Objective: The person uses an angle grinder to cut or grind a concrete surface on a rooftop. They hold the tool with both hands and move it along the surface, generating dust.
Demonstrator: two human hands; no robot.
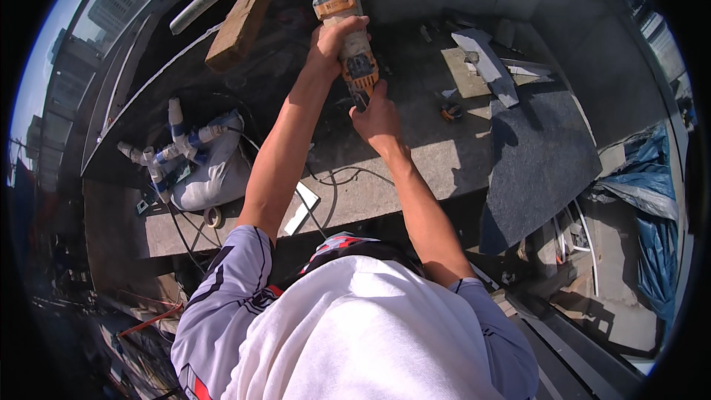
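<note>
- Left hand [335, 38] is wrapped tight around the angle grinder [348, 30] body; right hand [378, 115] clamps its rear end.
- The grinder lies over the concrete ledge [415, 155], beside a wooden block [241, 18].
- Bare ledge lies rightward before the dark slab [541, 155].
- The disc is hidden at the top edge.

White tee – grey short sleeves w/ trim

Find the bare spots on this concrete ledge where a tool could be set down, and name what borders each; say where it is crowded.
One bare patch on the concrete ledge lies between the right hand and the dark slab. Crowded: the left end, with white pipe fittings, a sack and cable; also the offcuts beyond the slab.
</note>
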